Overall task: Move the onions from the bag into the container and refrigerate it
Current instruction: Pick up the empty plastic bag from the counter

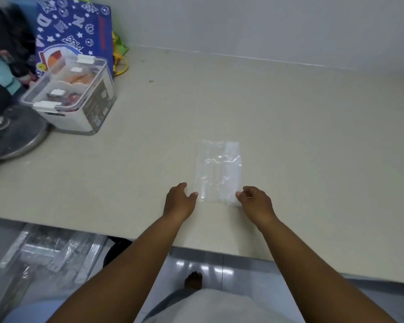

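Head cam: flat clear crinkly plastic bag (218, 171) btwn both hands.

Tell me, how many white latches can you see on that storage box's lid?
4 on the container lid: near edge, far edge, and two on top. More may be hidden.

Head camera: I am looking forward and steeply down, wide-angle, from close above the counter (289, 108); floor showing below its near edge.
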The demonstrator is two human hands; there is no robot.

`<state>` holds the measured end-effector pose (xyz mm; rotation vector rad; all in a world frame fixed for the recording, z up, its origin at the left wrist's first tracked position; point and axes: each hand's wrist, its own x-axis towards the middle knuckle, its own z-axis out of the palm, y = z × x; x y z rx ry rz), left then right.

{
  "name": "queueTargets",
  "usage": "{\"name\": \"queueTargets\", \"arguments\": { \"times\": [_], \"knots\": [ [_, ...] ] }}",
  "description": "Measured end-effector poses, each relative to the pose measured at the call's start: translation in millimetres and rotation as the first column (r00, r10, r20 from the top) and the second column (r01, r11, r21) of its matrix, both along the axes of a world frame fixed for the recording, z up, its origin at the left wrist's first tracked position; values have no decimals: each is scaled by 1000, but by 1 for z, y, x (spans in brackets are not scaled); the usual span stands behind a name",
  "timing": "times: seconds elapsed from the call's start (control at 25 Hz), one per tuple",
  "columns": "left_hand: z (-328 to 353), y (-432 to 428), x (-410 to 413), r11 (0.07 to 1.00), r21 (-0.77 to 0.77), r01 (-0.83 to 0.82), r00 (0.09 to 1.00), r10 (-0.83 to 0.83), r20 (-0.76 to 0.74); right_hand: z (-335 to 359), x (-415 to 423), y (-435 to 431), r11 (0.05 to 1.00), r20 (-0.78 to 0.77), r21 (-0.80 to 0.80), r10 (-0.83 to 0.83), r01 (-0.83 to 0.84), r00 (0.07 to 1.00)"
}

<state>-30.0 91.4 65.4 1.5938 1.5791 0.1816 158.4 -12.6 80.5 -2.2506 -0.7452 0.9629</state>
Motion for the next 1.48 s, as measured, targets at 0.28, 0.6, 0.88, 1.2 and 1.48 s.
{"name": "queueTargets", "arguments": {
  "times": [0.28,0.6,0.88,1.2,1.48],
  "knots": [
    [-9,13,-3,962,-177,-210,968,230,104,-18,-11,27,997,67,-55,59,-55,996],
    [-2,-72,-81,800,-216,-560,764,599,240,-26,-60,15,916,-15,35,400,-399,916],
    [-14,-215,-145,444,-231,-866,386,886,256,-55,-138,-16,565,-26,121,824,-817,566],
    [-76,-272,-201,225,-349,-910,169,968,183,-111,-218,-45,376,-123,-97,914,-921,386],
    [-213,-238,-258,279,-476,-834,297,954,39,-235,-278,-15,430,-224,-374,818,-822,530]
  ]
}}
